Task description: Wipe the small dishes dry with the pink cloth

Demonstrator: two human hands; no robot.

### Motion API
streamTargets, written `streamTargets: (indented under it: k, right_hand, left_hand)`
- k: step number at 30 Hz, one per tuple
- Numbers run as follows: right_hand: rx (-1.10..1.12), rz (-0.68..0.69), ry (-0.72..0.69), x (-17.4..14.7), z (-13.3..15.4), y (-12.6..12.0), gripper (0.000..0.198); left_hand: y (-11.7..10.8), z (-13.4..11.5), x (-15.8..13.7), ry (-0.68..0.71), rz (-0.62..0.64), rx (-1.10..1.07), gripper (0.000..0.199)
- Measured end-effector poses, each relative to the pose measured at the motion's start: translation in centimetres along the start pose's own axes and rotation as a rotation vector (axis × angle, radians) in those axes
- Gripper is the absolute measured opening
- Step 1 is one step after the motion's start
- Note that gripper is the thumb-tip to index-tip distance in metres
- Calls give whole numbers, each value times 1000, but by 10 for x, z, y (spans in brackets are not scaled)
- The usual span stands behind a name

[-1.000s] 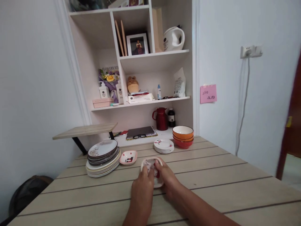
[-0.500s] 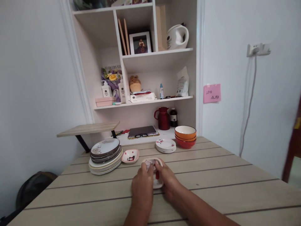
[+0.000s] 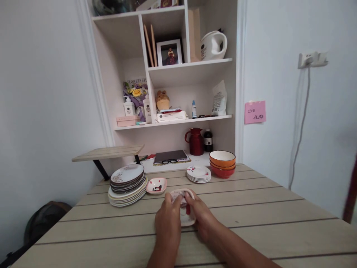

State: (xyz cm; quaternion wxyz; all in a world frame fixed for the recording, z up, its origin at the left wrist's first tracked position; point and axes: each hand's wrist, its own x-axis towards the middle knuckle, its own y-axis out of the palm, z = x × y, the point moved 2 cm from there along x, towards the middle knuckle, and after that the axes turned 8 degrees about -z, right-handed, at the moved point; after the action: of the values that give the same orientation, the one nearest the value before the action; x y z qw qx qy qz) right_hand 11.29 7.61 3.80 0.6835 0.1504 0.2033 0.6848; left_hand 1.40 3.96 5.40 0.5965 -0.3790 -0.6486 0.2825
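Tilted up just above the table's near part is a small squarish dish (image 3: pixel 187 221), pale with a pink rim and a red mark inside. My right hand (image 3: pixel 203 216) grips its right side, thumb over the rim. Inside the dish, the fingers of my left hand (image 3: pixel 169 219) press on a pale, crumpled piece that looks like a cloth (image 3: pixel 183 203); it is mostly hidden by the fingers. A similar pink-rimmed dish (image 3: pixel 156 185) with a red and black picture rests beyond my hands, to the left.
Left of that dish stands a tall stack of plates (image 3: pixel 126 188). Small flowered plates (image 3: pixel 198 174) and stacked orange and red bowls (image 3: pixel 222 163) sit at the back right. Behind are a low wooden riser (image 3: pixel 108 152), a laptop (image 3: pixel 170 156) and a red jug (image 3: pixel 196 142).
The view has shifted slightly, so the surroundings sit a little further right. Both hands stay on the dish, with the left fingers and thumb moved slightly over its inside.
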Motion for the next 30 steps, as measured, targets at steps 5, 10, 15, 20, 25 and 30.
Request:
streamTargets:
  k: [5,10,15,20,25,30]
  right_hand:
    - [-13,-73,-91,4,0,-5,31]
    - [-43,-21,-122,5,5,-8,35]
    - [-6,21,-49,-2,3,-1,32]
    - [6,12,-48,4,-3,0,33]
    - [-58,-42,-110,10,-3,-6,33]
    - [-22,21,-99,1,3,-4,32]
  left_hand:
    - [10,-3,-6,63,53,-1,49]
    - [17,-5,-11,305,2,-89,36]
    - [9,1,-4,229,-61,-60,39]
    - [0,2,1,8,10,37,43]
    - [2,-7,-3,54,66,52,46]
    - [4,-9,-7,256,58,-70,34]
